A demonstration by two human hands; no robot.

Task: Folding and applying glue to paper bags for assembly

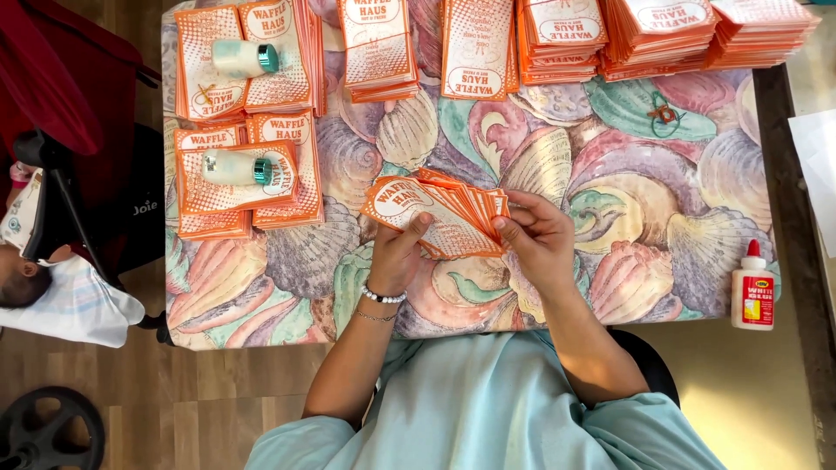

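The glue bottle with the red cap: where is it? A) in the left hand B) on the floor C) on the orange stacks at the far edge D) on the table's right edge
D: the glue bottle stands upright on the table at its right edge, away from both hands.

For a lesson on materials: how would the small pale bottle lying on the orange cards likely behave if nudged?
The small pale bottle lies on its side and looks round, so it would probably roll. It seems light, likely plastic. The orange cards under it are stacked unevenly, so it might slide off.
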